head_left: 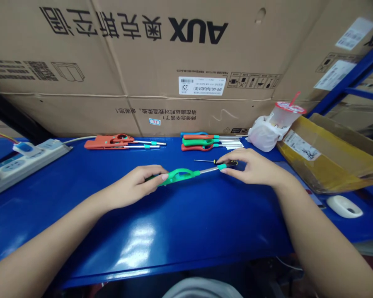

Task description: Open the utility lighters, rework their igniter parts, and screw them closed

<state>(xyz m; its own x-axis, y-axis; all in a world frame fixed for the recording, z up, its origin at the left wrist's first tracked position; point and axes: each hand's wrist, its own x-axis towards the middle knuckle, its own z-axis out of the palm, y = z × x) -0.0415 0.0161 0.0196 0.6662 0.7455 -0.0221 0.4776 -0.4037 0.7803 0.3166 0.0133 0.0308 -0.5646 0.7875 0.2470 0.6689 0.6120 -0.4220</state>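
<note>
A green long-necked gas lighter (184, 175) spans the space between my hands, above the blue tabletop (186, 223). My left hand (139, 184) is closed round its handle end. At the other end, the fingers of my right hand (250, 166) pinch the metal tube by its teal tape. A small screwdriver (204, 160) with a black and yellow handle lies just behind that tip, its handle partly hidden by my right fingers; whether they touch it I cannot tell.
Orange lighters (108, 142) lie at the back left, several mixed-colour lighters (197, 141) at back centre. A power strip (27, 163) is at left. On the right are a bagged drink cup (269, 128), an open carton (332, 157) and a white mouse-like object (344, 206). Large cardboard (155, 58) stands behind.
</note>
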